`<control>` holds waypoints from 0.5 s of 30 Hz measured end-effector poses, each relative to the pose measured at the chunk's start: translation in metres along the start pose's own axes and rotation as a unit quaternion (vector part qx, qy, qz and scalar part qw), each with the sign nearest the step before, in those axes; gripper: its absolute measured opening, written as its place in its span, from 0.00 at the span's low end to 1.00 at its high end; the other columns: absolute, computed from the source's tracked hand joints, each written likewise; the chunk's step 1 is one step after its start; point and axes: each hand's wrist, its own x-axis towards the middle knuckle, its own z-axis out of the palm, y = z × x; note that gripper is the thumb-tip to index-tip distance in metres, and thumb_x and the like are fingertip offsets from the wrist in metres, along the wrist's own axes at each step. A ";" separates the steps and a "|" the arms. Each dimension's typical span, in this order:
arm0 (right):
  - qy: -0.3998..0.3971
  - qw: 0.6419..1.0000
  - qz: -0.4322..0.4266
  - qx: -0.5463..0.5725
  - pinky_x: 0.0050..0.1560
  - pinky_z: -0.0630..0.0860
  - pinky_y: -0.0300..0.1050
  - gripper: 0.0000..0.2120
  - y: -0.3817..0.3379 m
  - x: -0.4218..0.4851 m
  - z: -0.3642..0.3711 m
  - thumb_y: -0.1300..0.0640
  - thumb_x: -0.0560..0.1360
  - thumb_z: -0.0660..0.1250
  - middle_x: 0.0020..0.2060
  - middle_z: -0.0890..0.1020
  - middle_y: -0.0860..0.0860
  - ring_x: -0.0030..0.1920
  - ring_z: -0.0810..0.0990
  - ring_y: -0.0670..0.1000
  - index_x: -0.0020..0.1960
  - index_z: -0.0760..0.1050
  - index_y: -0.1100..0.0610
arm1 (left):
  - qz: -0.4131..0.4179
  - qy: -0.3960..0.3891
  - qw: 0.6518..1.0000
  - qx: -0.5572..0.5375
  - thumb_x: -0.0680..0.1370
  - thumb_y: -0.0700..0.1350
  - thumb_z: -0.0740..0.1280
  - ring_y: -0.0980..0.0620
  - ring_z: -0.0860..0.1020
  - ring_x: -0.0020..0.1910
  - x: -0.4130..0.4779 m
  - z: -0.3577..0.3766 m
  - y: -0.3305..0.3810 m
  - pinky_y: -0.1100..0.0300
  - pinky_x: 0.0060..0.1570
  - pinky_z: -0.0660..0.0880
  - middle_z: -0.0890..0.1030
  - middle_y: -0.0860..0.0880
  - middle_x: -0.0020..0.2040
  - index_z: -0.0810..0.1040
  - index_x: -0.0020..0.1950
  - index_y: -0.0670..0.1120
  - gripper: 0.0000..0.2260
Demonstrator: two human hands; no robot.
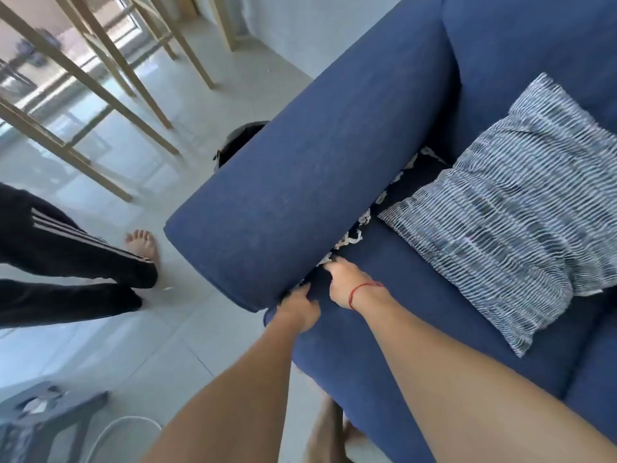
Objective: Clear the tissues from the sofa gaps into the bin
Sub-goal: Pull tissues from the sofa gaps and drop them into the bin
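A blue sofa (334, 162) fills the right of the head view. White tissues (350, 238) are wedged along the dark gap between its armrest and seat cushion. My right hand (344, 282), with a red string at the wrist, reaches into the near end of the gap, fingertips touching a tissue (325, 260). My left hand (297, 305) presses at the gap's front end, fingers curled against the seat cushion edge. A black bin (240, 142) peeks out behind the armrest on the floor.
A striped grey-white pillow (500, 208) lies on the seat right of the gap. Another person's legs in dark trousers and a bare foot (143, 245) stand on the tiled floor at left. Wooden table legs (110, 95) rise beyond. A grey stool (43, 412) is at bottom left.
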 end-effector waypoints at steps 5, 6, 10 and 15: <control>-0.026 0.996 -0.026 -0.079 0.66 0.70 0.56 0.31 0.008 0.042 0.019 0.69 0.74 0.57 0.76 0.56 0.51 0.71 0.63 0.60 0.73 0.65 0.49 | -0.029 -0.002 0.999 -0.024 0.82 0.45 0.57 0.46 0.62 0.75 0.033 0.006 0.001 0.55 0.71 0.62 0.58 0.52 0.78 0.50 0.79 0.56 0.28; -0.022 0.994 -0.027 -0.099 0.67 0.69 0.56 0.31 0.010 0.047 0.025 0.68 0.74 0.58 0.76 0.56 0.51 0.71 0.62 0.60 0.73 0.65 0.48 | -0.040 0.006 0.999 -0.036 0.81 0.46 0.57 0.46 0.65 0.74 0.037 0.009 0.001 0.55 0.70 0.64 0.61 0.51 0.77 0.52 0.79 0.56 0.27; 0.005 0.990 -0.022 -0.142 0.65 0.68 0.55 0.26 0.010 0.061 0.036 0.63 0.76 0.58 0.74 0.60 0.51 0.69 0.62 0.59 0.73 0.66 0.48 | -0.083 0.028 0.996 -0.023 0.79 0.52 0.59 0.45 0.70 0.71 0.053 0.017 0.007 0.55 0.69 0.66 0.70 0.48 0.72 0.63 0.75 0.52 0.23; 0.032 0.993 -0.032 -0.108 0.64 0.68 0.54 0.28 0.015 0.059 0.036 0.67 0.75 0.57 0.73 0.64 0.52 0.68 0.64 0.59 0.74 0.62 0.53 | -0.112 0.039 0.993 0.007 0.80 0.51 0.58 0.44 0.70 0.70 0.045 0.015 0.010 0.56 0.67 0.66 0.71 0.45 0.71 0.66 0.73 0.46 0.22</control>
